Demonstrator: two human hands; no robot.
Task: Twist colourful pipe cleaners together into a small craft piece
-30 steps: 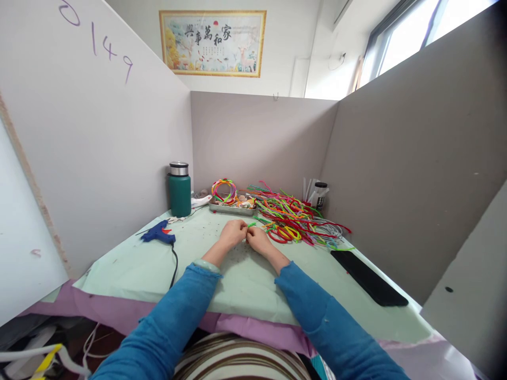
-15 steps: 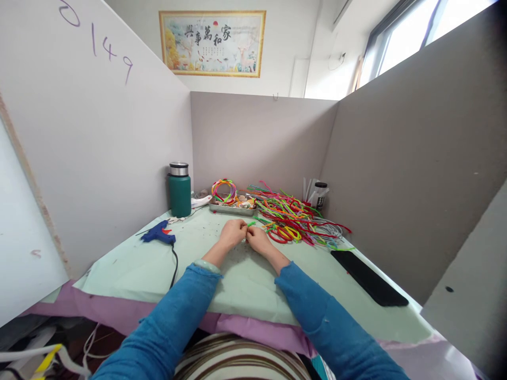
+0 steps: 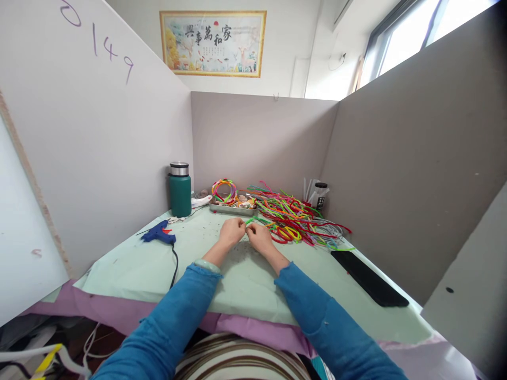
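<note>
My left hand (image 3: 233,231) and my right hand (image 3: 259,237) meet over the middle of the table, fingers closed in a pinch. Between their fingertips shows a short bit of green pipe cleaner (image 3: 249,221); my fingers hide most of it. Just beyond and to the right lies a tangled pile of pipe cleaners (image 3: 291,208) in red, green, orange and other colours. A metal tray (image 3: 233,210) with small pieces sits behind my hands, and a ring of colourful twisted pipe cleaners (image 3: 224,191) leans up on it.
A blue glue gun (image 3: 159,232) lies at the left, its black cord running toward the front edge. Behind it stands a green bottle (image 3: 180,192). At the right is a flat black object (image 3: 368,277). Grey panels (image 3: 261,137) wall in the table; a black-lidded container (image 3: 319,195) stands at the back right.
My fingertips have shifted slightly around the green pipe cleaner, and both hands sit a touch higher. The things on the table have stayed put.
</note>
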